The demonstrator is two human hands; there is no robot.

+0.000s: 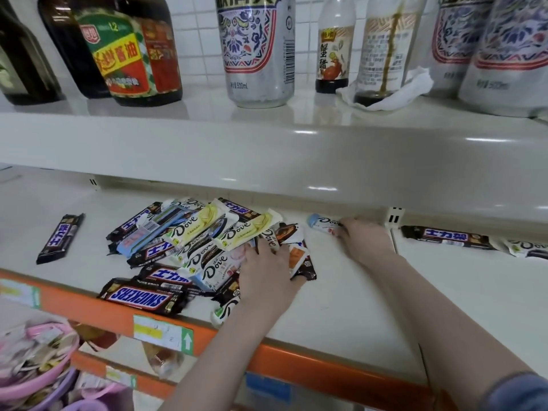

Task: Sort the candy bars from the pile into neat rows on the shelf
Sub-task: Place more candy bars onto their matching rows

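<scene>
A pile of candy bars [189,244], Dove and Snickers in brown, yellow and pale blue wrappers, lies on the white shelf [341,298]. My left hand [267,271] rests on the pile's right side, its fingers curled over the wrappers there; I cannot tell whether it grips one. My right hand [363,237] reaches to the back of the shelf and holds the end of a pale blue Dove bar [321,223]. One Snickers bar [60,238] lies alone at the left. Another Snickers bar [447,237] and a Dove bar [527,247] lie at the far right.
The upper shelf [267,149] overhangs the back of the candy shelf and carries sauce bottles [124,48], cans [256,48] and a stained paper towel [394,90]. An orange rail [311,363] with price tags edges the front. Pink baskets [35,369] sit below left.
</scene>
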